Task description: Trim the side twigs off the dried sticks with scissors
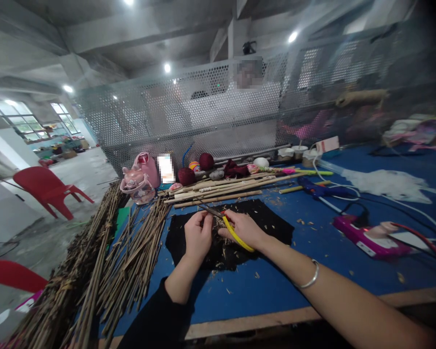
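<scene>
My right hand (245, 230) is wrapped round a pair of scissors (237, 237) with yellow handles, its blades pointing away to the upper left. Close beside it, my left hand (198, 236) is closed in a pinch near the blades; what its fingers hold is too small to make out. Both hands are over a black cloth (272, 223) strewn with small woody chips (223, 249). To the left of my left hand lies a spread of thin dry sticks (141, 252).
A thick bundle of twigs (69, 271) runs along the table's left edge. Behind the cloth lie bamboo sticks (218, 191) and dark red yarn balls (206, 161). At right are a blue glue gun (314, 188) and a purple power strip (370, 237). Beyond the perforated screen (152, 111) is a person.
</scene>
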The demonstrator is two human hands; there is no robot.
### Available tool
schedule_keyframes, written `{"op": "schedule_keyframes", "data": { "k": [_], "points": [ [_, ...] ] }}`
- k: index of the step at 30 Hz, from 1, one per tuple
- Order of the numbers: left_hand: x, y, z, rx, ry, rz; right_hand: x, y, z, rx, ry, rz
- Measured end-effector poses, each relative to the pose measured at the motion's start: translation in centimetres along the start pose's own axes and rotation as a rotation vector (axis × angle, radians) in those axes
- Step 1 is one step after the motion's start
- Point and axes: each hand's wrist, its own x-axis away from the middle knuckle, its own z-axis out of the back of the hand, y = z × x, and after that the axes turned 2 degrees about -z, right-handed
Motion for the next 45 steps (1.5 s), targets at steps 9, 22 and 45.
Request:
{"op": "schedule_keyframes", "data": {
  "k": [9,22,45],
  "points": [
    [-0.1,-0.4,0.0,-0.022,-0.003,-0.008,-0.1,0.5,-0.3,-0.064,0.009,-0.018],
    [0.0,-0.1,0.0,0.053,0.007,0.036,0.2,0.0,-0.4,-0.022,0.022,0.000],
    [-0.2,0.4,0.3,-0.068,0.065,-0.038,-0.2,0.3,-1.0,-0.138,0.035,-0.041]
  ]
}}
